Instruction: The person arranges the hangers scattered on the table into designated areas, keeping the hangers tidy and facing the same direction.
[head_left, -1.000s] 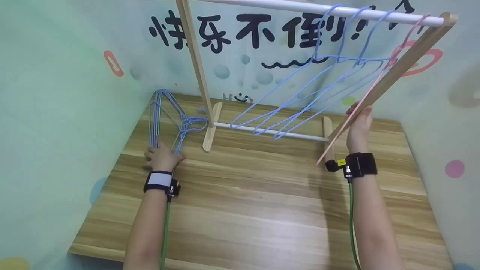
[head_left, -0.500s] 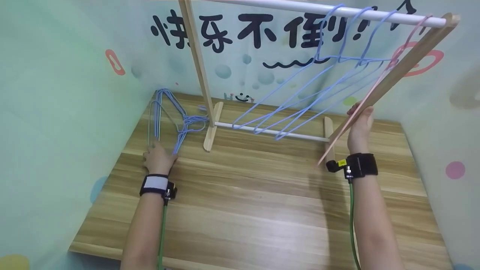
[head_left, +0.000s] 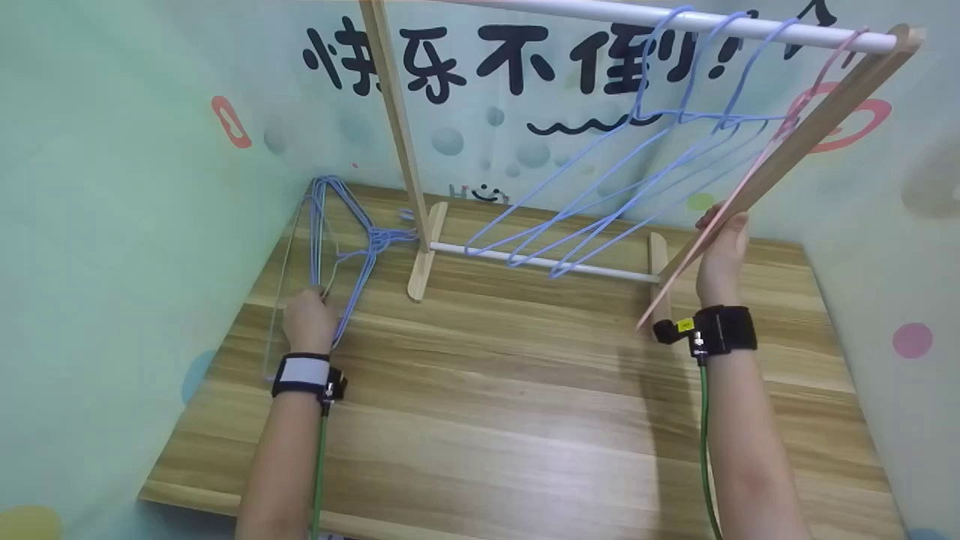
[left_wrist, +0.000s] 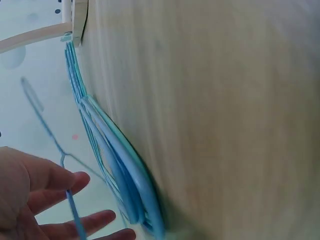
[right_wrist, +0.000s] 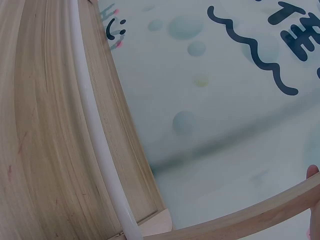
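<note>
My left hand [head_left: 309, 319] pinches a thin blue clothes hanger [left_wrist: 50, 132] between thumb and fingers; its hook points up and away from the rest. Right beside that hand, a bundle of blue hangers [left_wrist: 142, 185] lies on the wooden tabletop [head_left: 525, 420], hooks towards the rack's left foot [head_left: 420, 277]. On the other side, my right hand [head_left: 722, 259] grips the right wooden post [head_left: 806, 142] of the rack near its lower part. A pink hanger [head_left: 653, 307] hangs close to that post, and several blue hangers [head_left: 705, 116] hang from the upper white rod [head_left: 585, 9].
The rack's left post [head_left: 397, 112] stands between the bundle and the hung hangers. A lower white rod [head_left: 487, 253] joins the two posts near the tabletop. Patterned walls close in the back and both sides. A cable runs along each forearm.
My left hand has drawn back slightly and turned, pulling one hanger away from the bundle to the left. The right hand stays on the post.
</note>
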